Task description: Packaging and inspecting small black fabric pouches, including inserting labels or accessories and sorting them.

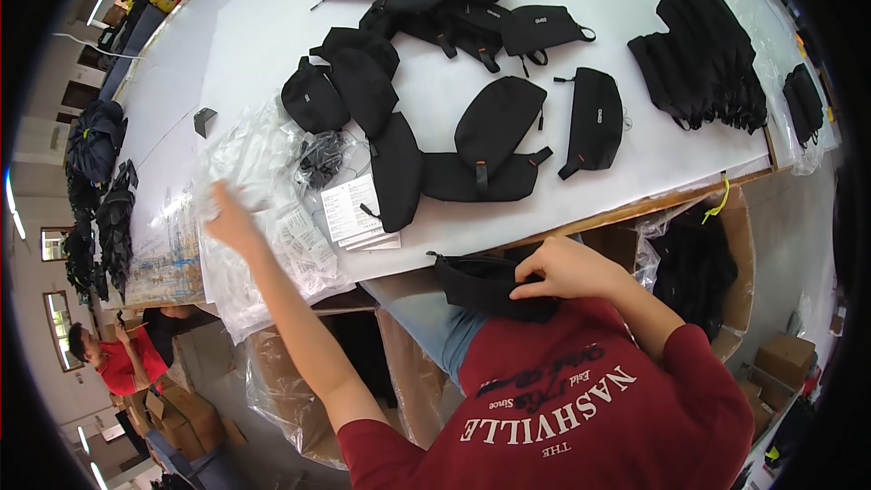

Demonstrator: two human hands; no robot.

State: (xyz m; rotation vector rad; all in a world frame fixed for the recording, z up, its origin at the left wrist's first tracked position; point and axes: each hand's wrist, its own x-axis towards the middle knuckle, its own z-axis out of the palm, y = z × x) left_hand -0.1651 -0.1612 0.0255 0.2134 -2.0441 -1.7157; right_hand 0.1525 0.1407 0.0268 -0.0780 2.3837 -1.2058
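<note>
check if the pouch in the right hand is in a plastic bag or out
Out. The black pouch shows bare cloth in the right hand, and plastic bags lie by the left hand.

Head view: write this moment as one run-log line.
left hand: blurred, at clear plastic bags, contact unclear | right hand: gripping black fabric pouch | white tabletop: loose black fabric pouches

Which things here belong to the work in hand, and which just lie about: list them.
Work in hand, it seems:
black zip pouch in the right hand;
clear plastic bags by the blurred left hand;
likely the black pouches and printed sheets on the white table.

Lying about, apparently:
small angular dark piece;
cardboard boxes at lower left.
</note>
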